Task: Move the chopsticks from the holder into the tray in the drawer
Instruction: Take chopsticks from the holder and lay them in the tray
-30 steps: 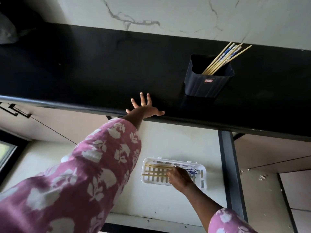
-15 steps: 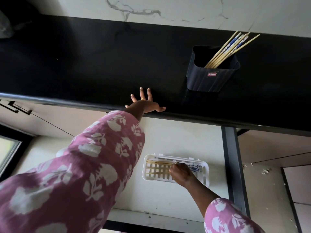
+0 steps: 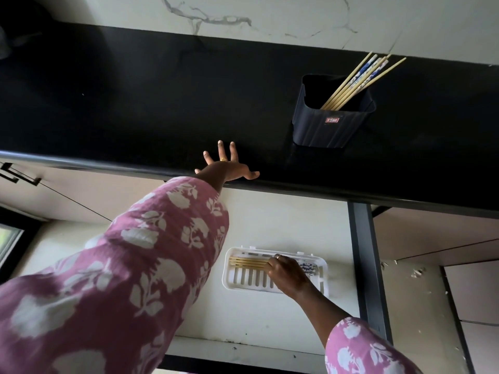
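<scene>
A dark square holder [image 3: 324,130] stands on the black counter [image 3: 135,103] with several wooden chopsticks [image 3: 359,79] leaning out to the right, some with blue-patterned ends. Below, in the open drawer [image 3: 270,319], lies a white slotted tray [image 3: 243,286]. Several chopsticks [image 3: 248,261] lie bunched along its far edge. My right hand [image 3: 289,273] rests curled over their middle, hiding part of them. My left hand [image 3: 228,168] lies flat on the counter's front edge with fingers spread, left of the holder.
A dark upright frame [image 3: 364,252] borders the drawer on the right, with pale cabinet fronts beyond it. A black cabinet handle [image 3: 16,178] shows at the left. A marble-patterned wall runs behind the counter.
The chopsticks in the tray, spread over two rows before, now lie together along the far edge under my right hand. My left hand stays on the counter edge.
</scene>
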### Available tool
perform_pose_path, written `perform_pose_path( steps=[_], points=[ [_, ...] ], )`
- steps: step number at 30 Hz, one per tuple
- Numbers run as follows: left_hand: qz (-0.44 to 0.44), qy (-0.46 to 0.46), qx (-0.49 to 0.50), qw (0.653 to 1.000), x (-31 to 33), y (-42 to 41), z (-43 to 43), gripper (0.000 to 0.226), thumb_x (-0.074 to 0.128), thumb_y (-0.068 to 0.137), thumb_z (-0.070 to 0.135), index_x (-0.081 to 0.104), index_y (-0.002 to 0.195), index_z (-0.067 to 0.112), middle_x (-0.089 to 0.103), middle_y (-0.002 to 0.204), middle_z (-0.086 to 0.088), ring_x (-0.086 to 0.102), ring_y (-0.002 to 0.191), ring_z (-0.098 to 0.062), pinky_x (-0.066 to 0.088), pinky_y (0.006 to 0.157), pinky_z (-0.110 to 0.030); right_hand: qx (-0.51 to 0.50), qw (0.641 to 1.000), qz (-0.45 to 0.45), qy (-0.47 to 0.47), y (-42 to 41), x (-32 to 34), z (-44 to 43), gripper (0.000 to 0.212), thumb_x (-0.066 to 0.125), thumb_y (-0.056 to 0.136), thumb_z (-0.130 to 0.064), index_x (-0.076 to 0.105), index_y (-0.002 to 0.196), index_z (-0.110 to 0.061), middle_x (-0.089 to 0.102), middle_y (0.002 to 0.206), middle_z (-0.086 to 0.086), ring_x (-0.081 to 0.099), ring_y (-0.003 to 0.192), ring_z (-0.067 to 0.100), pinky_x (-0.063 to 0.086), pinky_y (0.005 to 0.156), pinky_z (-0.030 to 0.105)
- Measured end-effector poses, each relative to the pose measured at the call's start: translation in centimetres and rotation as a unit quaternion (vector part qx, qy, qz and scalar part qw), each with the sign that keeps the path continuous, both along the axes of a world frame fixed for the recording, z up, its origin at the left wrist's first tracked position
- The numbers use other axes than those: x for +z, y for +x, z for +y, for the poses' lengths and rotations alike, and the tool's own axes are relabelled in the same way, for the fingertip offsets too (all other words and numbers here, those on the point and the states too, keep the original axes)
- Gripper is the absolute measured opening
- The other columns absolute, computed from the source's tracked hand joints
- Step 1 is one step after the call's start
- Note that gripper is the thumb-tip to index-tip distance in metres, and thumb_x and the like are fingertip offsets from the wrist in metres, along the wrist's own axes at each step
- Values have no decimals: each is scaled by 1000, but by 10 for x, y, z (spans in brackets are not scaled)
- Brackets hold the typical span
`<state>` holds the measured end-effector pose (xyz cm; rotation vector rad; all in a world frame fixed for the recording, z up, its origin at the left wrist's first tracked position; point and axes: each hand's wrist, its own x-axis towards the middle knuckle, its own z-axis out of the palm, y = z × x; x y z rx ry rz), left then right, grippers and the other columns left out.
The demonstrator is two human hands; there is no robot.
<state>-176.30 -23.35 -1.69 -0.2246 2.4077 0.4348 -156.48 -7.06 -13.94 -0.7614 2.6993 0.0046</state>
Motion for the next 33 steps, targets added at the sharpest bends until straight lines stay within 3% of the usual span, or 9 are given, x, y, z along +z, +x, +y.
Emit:
perform_pose_path(
  steps=[7, 10, 14, 18, 23, 27, 30, 32, 33],
  points=[
    [-1, -9, -6, 1000, 4, 6, 2, 97, 41, 81, 75, -4, 152, 27, -11, 160, -5, -22, 141, -44, -5, 113, -62, 47, 970, 205, -118, -27, 31, 35, 22, 55, 71, 4, 66, 67, -15, 63, 63, -1, 62, 58, 17, 51, 52, 24],
    [7, -9, -7, 1000, 5, 6, -1, 100, 43, 78, 77, -4, 152, 28, -11, 160, -5, -21, 142, -42, -5, 113, -63, 18, 957, 255, -135, -48, 54, 50, 17, 66, 68, 7, 68, 75, -9, 66, 68, 5, 64, 62, 21, 54, 51, 29],
    [-16, 6, 10, 1000, 11, 3, 4, 108, 33, 67, 88, 4, 152, 27, 3, 161, 1, -9, 145, -41, -3, 110, -67, -50, 921, 351, -162, -82, 91, 76, 12, 60, 77, 0, 70, 78, -8, 67, 71, 6, 65, 64, 23, 52, 51, 28],
    [22, -18, 18, 999, 24, 15, 10, 88, 39, 85, 71, -3, 152, 33, -9, 161, 5, -17, 143, -42, -2, 110, -66, -84, 860, 473, -170, -125, 128, 99, 10, 65, 82, -1, 71, 81, -10, 68, 72, 5, 66, 67, 23, 55, 65, 29],
    [14, -14, 15, 1000, 18, 10, 9, 87, 40, 86, 69, -6, 151, 34, -12, 160, 6, -17, 144, -40, -1, 110, -66, -181, 779, 560, -217, -182, 175, 116, 4, 70, 80, -6, 73, 80, -4, 73, 74, 8, 69, 67, 21, 58, 63, 29],
    [14, -13, 30, 999, 12, 8, 8, 91, 45, 85, 68, -10, 150, 37, -20, 158, 9, -21, 143, -39, 0, 109, -67, -364, 751, 463, -298, -225, 207, 118, 19, 63, 86, -14, 71, 96, 1, 72, 94, 17, 68, 87, 31, 53, 76, 33],
    [12, -8, 32, 999, 11, 7, 6, 92, 46, 84, 67, -12, 149, 37, -23, 157, 9, -22, 143, -39, 0, 109, -67, -536, 680, 326, -379, -253, 229, 123, 31, 63, 88, -27, 69, 93, 3, 70, 97, 22, 65, 92, 32, 46, 76, 33],
    [9, -7, 31, 999, 11, 7, 6, 92, 46, 84, 68, -12, 149, 37, -22, 158, 9, -22, 143, -39, 0, 109, -67, -585, 638, 272, -420, -270, 235, 128, 36, 66, 85, -34, 67, 81, 2, 68, 91, 22, 65, 87, 30, 42, 68, 33],
    [7, -6, 30, 1000, 10, 7, 7, 92, 45, 84, 68, -12, 149, 37, -22, 158, 8, -22, 143, -39, 0, 109, -67, -602, 618, 255, -436, -277, 236, 129, 38, 67, 84, -35, 67, 88, 3, 69, 98, 22, 65, 93, 30, 44, 71, 33]
  ],
)
